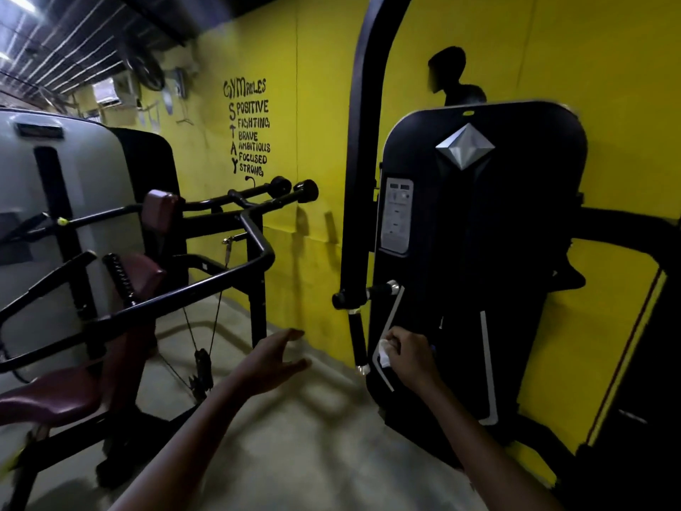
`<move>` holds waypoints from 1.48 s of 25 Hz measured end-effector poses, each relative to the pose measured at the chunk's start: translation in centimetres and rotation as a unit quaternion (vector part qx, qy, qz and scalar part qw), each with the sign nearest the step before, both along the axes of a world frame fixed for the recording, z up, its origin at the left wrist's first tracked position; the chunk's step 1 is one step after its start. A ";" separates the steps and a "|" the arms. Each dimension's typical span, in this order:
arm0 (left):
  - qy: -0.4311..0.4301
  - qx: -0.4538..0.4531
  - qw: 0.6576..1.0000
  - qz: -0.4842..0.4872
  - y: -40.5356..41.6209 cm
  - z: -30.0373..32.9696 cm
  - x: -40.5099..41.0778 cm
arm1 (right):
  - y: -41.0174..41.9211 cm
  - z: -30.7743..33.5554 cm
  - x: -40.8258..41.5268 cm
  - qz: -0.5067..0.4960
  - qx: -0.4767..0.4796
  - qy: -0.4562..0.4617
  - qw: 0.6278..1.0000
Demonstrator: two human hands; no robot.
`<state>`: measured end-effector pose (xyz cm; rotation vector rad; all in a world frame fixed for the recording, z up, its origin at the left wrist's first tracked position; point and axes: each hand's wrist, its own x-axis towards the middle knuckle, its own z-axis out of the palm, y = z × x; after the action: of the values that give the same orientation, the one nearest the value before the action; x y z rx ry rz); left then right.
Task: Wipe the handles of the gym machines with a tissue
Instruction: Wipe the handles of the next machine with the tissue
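My right hand (407, 357) grips a crumpled white tissue (384, 354) low in front of the black weight-stack machine (479, 234). Just left of the tissue hangs a vertical black handle (357, 339) with silver end caps, and a short horizontal grip (381, 289) sticks out above it. The tissue is a small gap away from the vertical handle. My left hand (274, 357) reaches forward with straight, spread fingers and holds nothing, left of that handle.
A second machine with maroon pads (160, 206), black tube arms (221, 274) and two round-ended handles (306, 191) stands at the left. A yellow wall (317, 123) with painted gym rules is behind. The concrete floor (294, 418) runs between the machines.
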<state>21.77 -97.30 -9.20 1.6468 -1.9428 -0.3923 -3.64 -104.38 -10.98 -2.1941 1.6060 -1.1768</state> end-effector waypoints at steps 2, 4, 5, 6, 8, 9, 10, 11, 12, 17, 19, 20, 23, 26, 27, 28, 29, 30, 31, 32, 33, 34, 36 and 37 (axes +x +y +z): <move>0.011 0.001 1.000 -0.003 -2.9 0.5 -1.4 | -3.7 0.4 -1.4 -0.013 0.001 -0.002 1.000; 0.014 0.004 1.000 -0.003 -5.1 0.7 -2.5 | -6.0 0.4 -2.1 -0.015 0.005 -0.004 1.000; 0.015 0.004 1.000 -0.004 -6.2 0.7 -3.0 | -7.0 0.4 -2.1 -0.008 0.007 -0.008 1.000; 0.017 0.002 1.000 -0.005 -7.2 0.8 -3.4 | -8.0 0.4 -2.1 0.003 0.007 -0.016 1.000; 0.022 -0.001 1.000 -0.006 -9.0 1.0 -3.8 | -9.6 0.5 -1.8 0.020 0.005 -0.028 0.999; 0.027 0.002 1.000 -0.007 -9.7 1.0 -3.8 | -10.2 0.4 -1.7 0.028 0.006 -0.031 0.999; 0.031 0.003 0.999 -0.009 -10.4 1.0 -3.9 | -10.9 0.2 -1.7 0.034 0.004 -0.031 0.999; 0.033 0.002 0.999 -0.011 -10.9 1.1 -4.1 | -11.4 0.2 -1.6 0.038 0.003 -0.030 0.999; 0.036 -0.001 0.999 -0.012 -11.3 1.1 -4.2 | -11.9 0.2 -1.7 0.042 0.001 -0.027 0.999; 0.018 -0.013 1.000 0.006 -13.1 1.0 -5.6 | -14.9 0.7 -1.9 0.048 0.016 -0.008 0.999; 0.032 -0.025 0.999 0.020 -14.0 1.6 -6.0 | -16.5 0.9 -1.8 0.059 0.012 -0.001 0.998; 0.033 -0.032 0.999 0.026 -14.5 2.0 -6.2 | -17.3 0.8 -1.8 0.071 0.006 -0.003 0.997; 0.018 -0.056 0.997 0.045 -16.1 2.8 -7.5 | -20.0 0.4 -2.5 0.129 -0.022 -0.002 0.991; 0.027 -0.088 0.994 0.058 -17.8 3.0 -9.2 | -23.9 0.5 -3.3 0.177 -0.036 -0.024 0.983; 0.029 -0.108 0.992 0.064 -18.6 3.0 -9.5 | -25.1 0.8 -3.4 0.190 -0.037 -0.030 0.981; 0.026 -0.130 0.988 0.073 -19.4 3.1 -9.7 | -26.2 0.9 -3.3 0.198 -0.039 -0.033 0.979; 0.010 -0.153 0.985 0.085 -20.1 3.2 -9.8 | -27.0 1.1 -3.2 0.200 -0.042 -0.033 0.978; -0.021 -0.176 0.979 0.101 -20.9 3.2 -10.0 | -27.8 1.1 -3.1 0.203 -0.049 -0.030 0.978; -0.068 -0.201 0.970 0.116 -21.7 3.3 -10.2 | -28.2 1.0 -2.9 0.206 -0.057 -0.021 0.977; -0.126 -0.225 0.957 0.132 -22.2 3.3 -10.3 | -28.5 0.7 -2.5 0.208 -0.066 -0.008 0.976; -0.186 -0.246 0.940 0.149 -22.7 3.3 -10.3 | -28.6 0.2 -2.1 0.209 -0.075 0.009 0.975; -0.239 -0.259 0.921 0.166 -23.1 3.2 -10.2 | -28.6 -0.2 -1.6 0.212 -0.087 0.025 0.973; -0.321 -0.255 0.893 0.186 -23.8 3.3 -10.0 | -28.6 -0.8 -0.7 0.207 -0.108 0.061 0.971; -0.355 -0.252 0.880 0.191 -24.1 3.4 -9.9 | -28.4 -0.9 -0.3 0.198 -0.119 0.085 0.969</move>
<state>11.92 -121.36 -5.83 1.8746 -1.8624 0.9214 -3.97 -132.81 -11.88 -2.6682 1.0409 -1.1310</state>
